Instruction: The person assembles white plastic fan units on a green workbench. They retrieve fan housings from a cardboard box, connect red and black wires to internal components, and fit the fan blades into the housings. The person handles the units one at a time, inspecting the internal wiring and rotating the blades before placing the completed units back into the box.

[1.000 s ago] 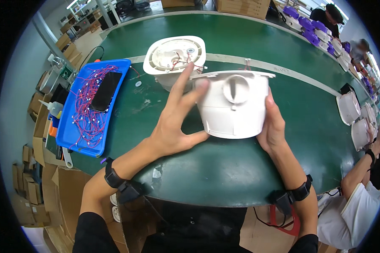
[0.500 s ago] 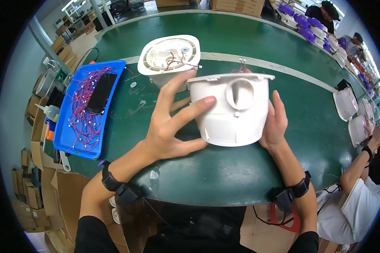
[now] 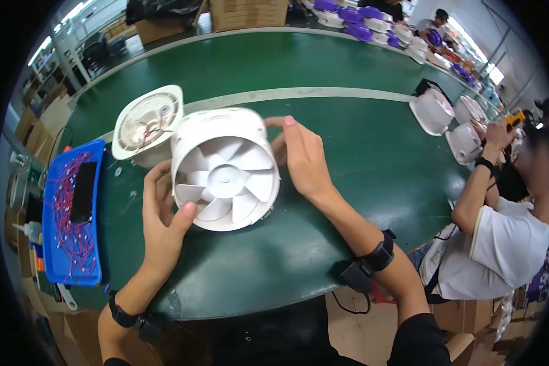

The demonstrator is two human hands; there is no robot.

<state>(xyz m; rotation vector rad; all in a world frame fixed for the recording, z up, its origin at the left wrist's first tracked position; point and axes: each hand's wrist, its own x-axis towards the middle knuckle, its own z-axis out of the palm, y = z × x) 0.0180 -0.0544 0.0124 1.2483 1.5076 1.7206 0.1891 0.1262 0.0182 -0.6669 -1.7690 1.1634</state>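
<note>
A white round fan housing (image 3: 206,126) is tilted toward me, its bladed fan wheel (image 3: 226,181) showing in the wide opening. My left hand (image 3: 162,229) grips its left side, thumb on the front rim and fingers behind. At the upper right, my right hand (image 3: 308,158) has its fingers against the housing's side, while its thumb stands off the surface. Part of those fingers is hidden behind the housing. Just behind and to the left sits a second white housing (image 3: 123,131), open at the top with thin red wires (image 3: 149,137) inside.
A blue tray (image 3: 55,268) at the left holds red wires and a black phone (image 3: 83,193). A small white disc (image 3: 118,172) lies beside it on the green table (image 3: 311,256). White housings (image 3: 432,113) stand at right near a co-worker's arm (image 3: 474,189). Purple and white parts (image 3: 360,30) line the far edge.
The housing has been turned, so its fan wheel now faces me instead of its side wall. My right thumb has come off its side. The whole view has swung to the right.
</note>
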